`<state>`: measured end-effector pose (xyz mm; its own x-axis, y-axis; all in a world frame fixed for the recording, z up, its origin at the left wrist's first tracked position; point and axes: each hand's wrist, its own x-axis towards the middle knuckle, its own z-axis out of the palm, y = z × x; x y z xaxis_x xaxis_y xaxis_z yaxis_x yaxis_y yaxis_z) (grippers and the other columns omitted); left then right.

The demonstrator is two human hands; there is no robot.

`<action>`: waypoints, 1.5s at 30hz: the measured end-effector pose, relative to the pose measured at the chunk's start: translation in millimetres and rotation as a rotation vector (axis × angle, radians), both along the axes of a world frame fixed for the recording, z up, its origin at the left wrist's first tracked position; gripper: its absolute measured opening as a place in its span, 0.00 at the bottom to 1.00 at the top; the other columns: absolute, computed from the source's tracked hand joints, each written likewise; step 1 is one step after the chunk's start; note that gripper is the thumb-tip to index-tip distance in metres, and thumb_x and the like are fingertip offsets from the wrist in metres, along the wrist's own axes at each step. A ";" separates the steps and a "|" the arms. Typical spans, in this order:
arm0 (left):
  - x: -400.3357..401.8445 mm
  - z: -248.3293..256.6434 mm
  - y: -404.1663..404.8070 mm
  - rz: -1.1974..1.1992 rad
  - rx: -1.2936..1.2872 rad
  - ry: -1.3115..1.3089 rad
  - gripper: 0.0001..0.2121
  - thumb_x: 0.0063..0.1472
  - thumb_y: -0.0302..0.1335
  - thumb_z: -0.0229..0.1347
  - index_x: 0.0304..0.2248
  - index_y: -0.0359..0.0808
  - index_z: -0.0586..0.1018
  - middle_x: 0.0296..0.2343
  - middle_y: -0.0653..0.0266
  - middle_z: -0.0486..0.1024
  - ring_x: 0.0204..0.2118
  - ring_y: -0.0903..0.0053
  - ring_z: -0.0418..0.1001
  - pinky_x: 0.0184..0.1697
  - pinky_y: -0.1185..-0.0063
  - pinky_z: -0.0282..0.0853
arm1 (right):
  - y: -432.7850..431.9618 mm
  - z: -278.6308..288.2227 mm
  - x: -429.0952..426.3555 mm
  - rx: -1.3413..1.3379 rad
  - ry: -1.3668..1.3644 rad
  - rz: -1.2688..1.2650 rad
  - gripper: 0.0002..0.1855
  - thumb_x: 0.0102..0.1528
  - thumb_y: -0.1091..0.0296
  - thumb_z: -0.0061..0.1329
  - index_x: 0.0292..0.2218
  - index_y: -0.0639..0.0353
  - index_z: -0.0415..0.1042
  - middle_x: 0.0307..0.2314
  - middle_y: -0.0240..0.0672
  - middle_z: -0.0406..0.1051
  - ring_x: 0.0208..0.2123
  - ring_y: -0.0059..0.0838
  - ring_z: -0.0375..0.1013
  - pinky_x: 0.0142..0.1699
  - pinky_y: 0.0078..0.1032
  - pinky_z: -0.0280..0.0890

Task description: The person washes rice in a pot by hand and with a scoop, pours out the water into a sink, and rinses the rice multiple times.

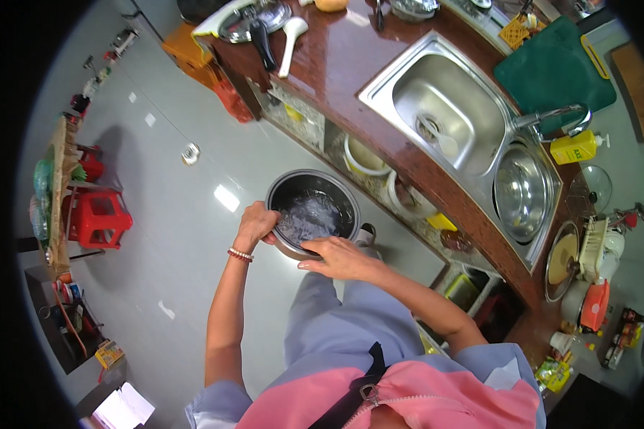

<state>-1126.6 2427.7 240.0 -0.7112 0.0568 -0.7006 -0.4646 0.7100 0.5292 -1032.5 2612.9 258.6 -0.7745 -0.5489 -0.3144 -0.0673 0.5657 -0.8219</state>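
Note:
A round metal pot [349, 201] with a dark interior, like a rice cooker's inner pot, is in front of my body above the floor. Clear water [311, 214] ripples inside it. My left hand [256, 222] grips the left side of the rim, thumb on top and the other fingers partly hidden beneath. At the near edge my right hand [341, 257] holds the rim, its fingers over the edge and the thumb outside. A beaded bracelet [240, 254] circles my left wrist.
A brown stone counter [349, 91] runs along the right, with a steel sink [408, 80] holding a pale spoon. A metal bowl [523, 187] sits beside the basin. Below are shelves with buckets [366, 155]. Red plastic stools [102, 217] stand at the left.

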 end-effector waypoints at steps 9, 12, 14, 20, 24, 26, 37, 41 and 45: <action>63.9 -117.8 50.5 0.341 0.133 -0.111 0.13 0.44 0.26 0.45 0.27 0.22 0.70 0.14 0.52 0.71 0.10 0.70 0.70 0.17 0.78 0.69 | 37.6 -118.1 38.8 0.222 0.323 -0.137 0.06 0.43 0.71 0.48 0.26 0.59 0.66 0.20 0.35 0.66 0.26 0.33 0.67 0.34 0.28 0.56; 59.1 -153.2 75.2 0.318 0.147 -0.145 0.17 0.50 0.33 0.45 0.34 0.25 0.70 0.14 0.54 0.70 0.10 0.71 0.69 0.19 0.77 0.67 | 66.6 -155.0 26.4 0.194 0.364 -0.134 0.05 0.42 0.73 0.49 0.24 0.58 0.65 0.18 0.34 0.65 0.24 0.35 0.66 0.33 0.30 0.56; 63.2 -169.9 92.7 0.397 0.180 -0.137 0.21 0.53 0.38 0.45 0.40 0.27 0.68 0.15 0.56 0.70 0.11 0.72 0.69 0.21 0.78 0.67 | 84.5 -177.5 16.7 0.181 0.323 -0.122 0.06 0.42 0.74 0.49 0.25 0.59 0.66 0.19 0.35 0.66 0.25 0.36 0.67 0.33 0.30 0.56; 131.0 -256.0 119.8 0.466 0.149 0.182 0.27 0.58 0.42 0.43 0.50 0.30 0.59 0.31 0.52 0.69 0.28 0.69 0.69 0.32 0.76 0.64 | 134.7 -244.4 -32.5 0.169 0.258 -0.167 0.09 0.44 0.72 0.48 0.30 0.62 0.68 0.24 0.41 0.70 0.27 0.41 0.68 0.34 0.32 0.58; 240.6 -281.4 128.5 0.383 -0.068 0.083 0.24 0.57 0.37 0.46 0.49 0.31 0.61 0.37 0.49 0.66 0.28 0.67 0.68 0.31 0.76 0.64 | 166.2 -285.9 -76.4 0.182 0.057 -0.360 0.13 0.44 0.68 0.49 0.33 0.63 0.68 0.24 0.48 0.69 0.27 0.47 0.70 0.31 0.33 0.63; 289.4 -284.8 130.8 0.473 -0.049 0.021 0.21 0.56 0.32 0.48 0.48 0.32 0.62 0.35 0.50 0.67 0.26 0.69 0.68 0.28 0.77 0.64 | 189.4 -311.1 -103.6 0.070 -0.006 -0.471 0.14 0.43 0.69 0.49 0.34 0.63 0.68 0.27 0.45 0.71 0.28 0.32 0.70 0.34 0.26 0.63; 325.6 -280.5 158.9 0.695 0.145 -0.062 0.12 0.54 0.23 0.46 0.40 0.34 0.69 0.28 0.58 0.69 0.23 0.73 0.68 0.26 0.78 0.64 | 270.1 -443.2 -219.6 -1.044 -0.265 -1.065 0.27 0.53 0.49 0.33 0.48 0.56 0.61 0.46 0.35 0.62 0.50 0.35 0.58 0.53 0.33 0.55; 303.4 -273.3 172.5 0.815 0.229 -0.233 0.11 0.54 0.23 0.47 0.39 0.33 0.70 0.27 0.57 0.69 0.24 0.71 0.69 0.28 0.78 0.66 | 277.1 -460.0 -228.4 -0.854 -0.197 -1.254 0.28 0.54 0.47 0.28 0.48 0.55 0.62 0.46 0.36 0.62 0.49 0.35 0.59 0.52 0.34 0.56; 322.1 -287.6 179.8 0.695 0.237 -0.160 0.12 0.56 0.26 0.46 0.40 0.33 0.69 0.29 0.60 0.69 0.22 0.79 0.69 0.23 0.83 0.66 | 288.7 -466.1 -226.0 -0.707 -0.241 -1.478 0.29 0.54 0.45 0.24 0.48 0.54 0.62 0.46 0.35 0.62 0.48 0.35 0.61 0.51 0.37 0.57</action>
<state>-804.6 2607.5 -47.6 -0.5287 -0.2061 -0.8234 -0.8485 0.1005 0.5196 -1258.4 2901.6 -207.5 -0.6968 0.4925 -0.5215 0.3131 -0.4453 -0.8389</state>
